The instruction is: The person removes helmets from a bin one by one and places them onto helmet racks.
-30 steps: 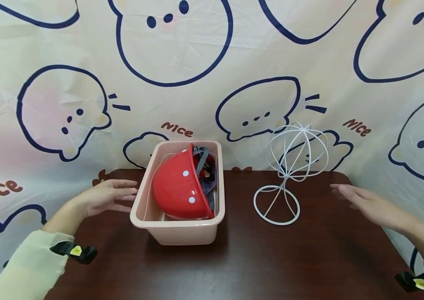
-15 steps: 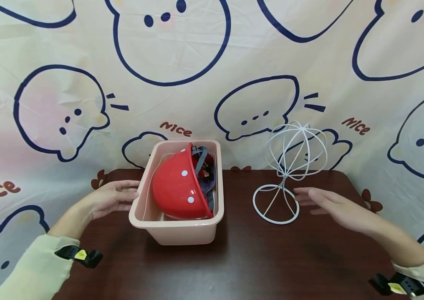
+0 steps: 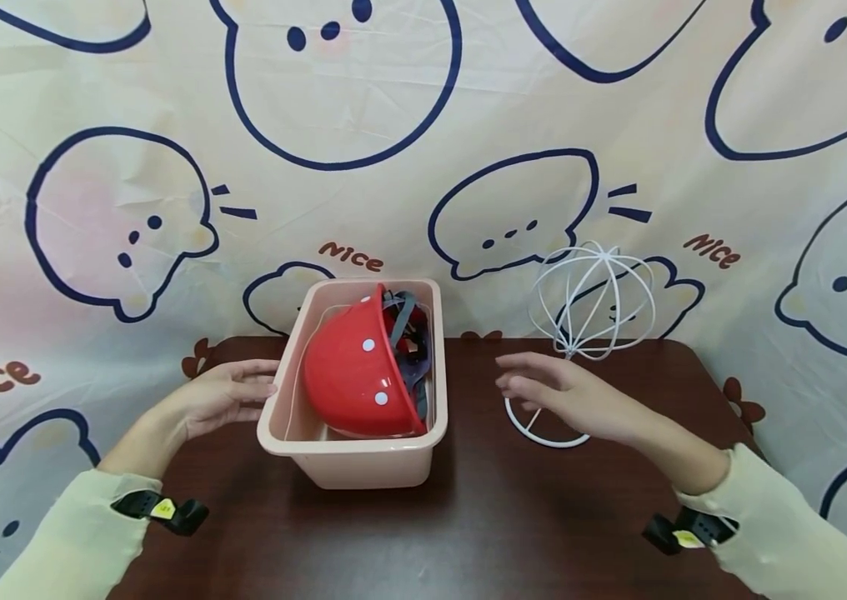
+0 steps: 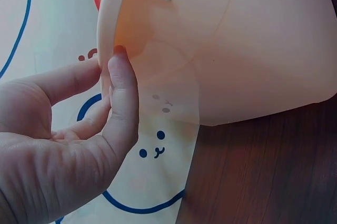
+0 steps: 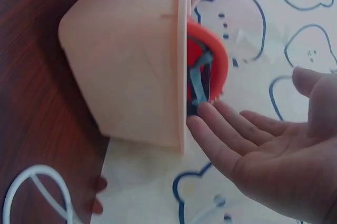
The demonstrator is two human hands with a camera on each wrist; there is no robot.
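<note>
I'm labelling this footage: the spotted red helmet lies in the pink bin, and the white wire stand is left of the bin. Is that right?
Not quite: the head view shows the white wire stand to the right of the pink bin.

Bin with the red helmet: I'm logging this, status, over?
Left hand touches bin. Right hand open, apart from it. Helmet inside, on its side. Wire stand right of bin.

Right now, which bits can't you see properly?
Head view: floor of the pink bin, mostly hidden by the red helmet.
Head view: base of the white wire stand, partly behind the right grip.
Left wrist view: most of the helmet, behind the bin and cut off above.
Right wrist view: much of the stand, cut off below.
</note>
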